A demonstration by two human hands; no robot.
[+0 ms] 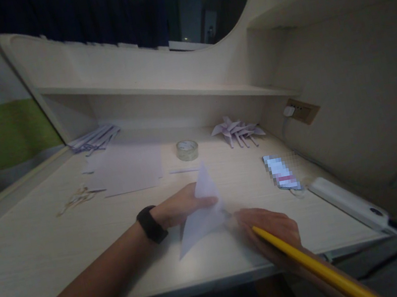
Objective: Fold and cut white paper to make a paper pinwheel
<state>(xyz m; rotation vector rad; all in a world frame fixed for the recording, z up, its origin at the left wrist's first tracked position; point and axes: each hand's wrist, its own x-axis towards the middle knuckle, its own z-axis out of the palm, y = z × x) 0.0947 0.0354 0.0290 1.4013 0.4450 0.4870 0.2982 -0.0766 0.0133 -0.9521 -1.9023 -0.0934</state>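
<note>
My left hand [180, 205], with a dark watch band on the wrist, pinches a white sheet of paper [203, 219] folded to a pointed shape, thumb on top. The paper is held up at a slant over the desk near its front edge. To its right, my right hand [268, 226] is closed round a long yellow pencil [310, 262], whose shaft runs back toward me. Motion blurs its fingers and the pencil's front end, which is close to the paper's right edge; whether they touch I cannot tell.
On the desk [65, 264] lie paper sheets [128, 166], paper sticks [97, 138], rubber bands [76, 198], a tape roll [187, 150] and a thin white stick [185, 170]. Paper pinwheels [235, 129] lie back right. A phone [281, 172] and white power strip [350, 203] flank the right wall.
</note>
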